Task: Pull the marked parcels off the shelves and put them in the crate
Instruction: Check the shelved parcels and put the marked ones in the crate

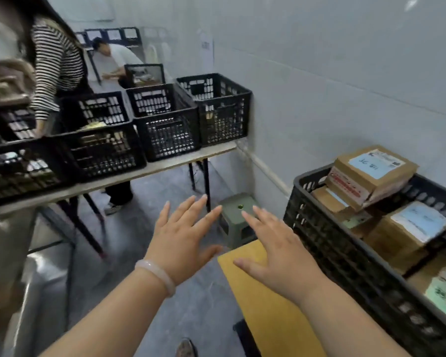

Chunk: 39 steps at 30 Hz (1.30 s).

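Note:
My left hand (182,239) and my right hand (273,249) are both stretched out in front of me, palms down, fingers spread, holding nothing. A white bangle is on my left wrist. To my right a black crate (345,256) stands on a yellow table (263,300); it holds several brown cardboard parcels. The top parcel (373,173) bears a blue label, and another parcel (410,228) below it has a blue label too. My right hand hovers just left of the crate, apart from it. No shelves are in view.
A long table (129,176) on the left carries several black crates (165,122). A person in a striped top (54,65) stands behind it; another person (116,57) crouches farther back. A green stool (238,215) sits on the grey floor by the wall.

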### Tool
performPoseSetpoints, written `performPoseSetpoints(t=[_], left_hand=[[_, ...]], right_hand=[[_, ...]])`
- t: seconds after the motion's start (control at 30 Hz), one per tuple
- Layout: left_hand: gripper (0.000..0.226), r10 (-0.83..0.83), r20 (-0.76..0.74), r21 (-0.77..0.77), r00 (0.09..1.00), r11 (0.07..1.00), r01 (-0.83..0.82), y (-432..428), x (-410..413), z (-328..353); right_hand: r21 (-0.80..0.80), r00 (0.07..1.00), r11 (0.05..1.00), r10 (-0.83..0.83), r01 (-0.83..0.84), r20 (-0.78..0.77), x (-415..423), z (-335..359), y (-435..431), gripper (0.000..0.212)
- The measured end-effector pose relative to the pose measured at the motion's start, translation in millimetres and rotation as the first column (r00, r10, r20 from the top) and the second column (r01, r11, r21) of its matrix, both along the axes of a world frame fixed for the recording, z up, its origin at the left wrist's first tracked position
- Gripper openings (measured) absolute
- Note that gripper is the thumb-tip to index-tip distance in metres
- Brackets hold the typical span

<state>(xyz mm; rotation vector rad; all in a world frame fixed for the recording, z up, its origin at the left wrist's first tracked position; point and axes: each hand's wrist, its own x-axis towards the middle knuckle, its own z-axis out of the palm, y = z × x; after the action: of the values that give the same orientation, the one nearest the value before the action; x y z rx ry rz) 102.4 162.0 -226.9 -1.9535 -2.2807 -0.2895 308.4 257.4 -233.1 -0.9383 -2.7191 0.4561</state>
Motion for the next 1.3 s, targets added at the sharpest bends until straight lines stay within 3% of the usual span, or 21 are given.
performPoseSetpoints(t=[0.27, 0.5, 0.73, 1.0, 1.13, 1.3], left_hand=[[0.078, 0.406, 0.005, 0.038, 0.914, 0.913, -0.406, -145.2, -61.1, 11.1], [0.079, 0.673, -0.029, 0.065, 0.739, 0.739, -0.67, -266.8, -128.7, 15.7], [0.077, 0.884, -0.009, 0.069, 0.467, 0.467, -0.882, -404.0, -167.6, 2.5], [0.075, 0.99, 0.075, -0.01, 0.116, 0.117, -0.993, -512.0, -143.9, -21.4], [0.073, 0.988, 0.123, -0.087, -0.091, -0.081, -0.993, -554.4, -125.3, -33.9], [0.071, 0.953, 0.154, -0.237, -0.261, -0.221, -0.946, -578.4, -98.7, -54.9]], right_hand=[[0.069, 0.928, 0.926, 0.373, -0.372, -0.008, -125.9, 16.7, -71.2, 0.092], [0.1, 0.756, 0.755, 0.654, -0.648, -0.035, -255.1, 23.0, -163.6, 0.088], [0.135, 0.485, 0.484, 0.874, -0.864, -0.028, -361.8, 23.4, -287.1, 0.088], [0.059, 0.122, 0.119, 0.992, -0.991, 0.038, -406.8, 3.7, -410.6, 0.091], [-0.052, -0.011, -0.01, 1.0, -0.999, 0.017, -427.2, -8.1, -462.0, 0.089], [-0.27, -0.111, -0.086, 0.991, -0.959, 0.077, -438.7, -39.9, -509.0, 0.081]])
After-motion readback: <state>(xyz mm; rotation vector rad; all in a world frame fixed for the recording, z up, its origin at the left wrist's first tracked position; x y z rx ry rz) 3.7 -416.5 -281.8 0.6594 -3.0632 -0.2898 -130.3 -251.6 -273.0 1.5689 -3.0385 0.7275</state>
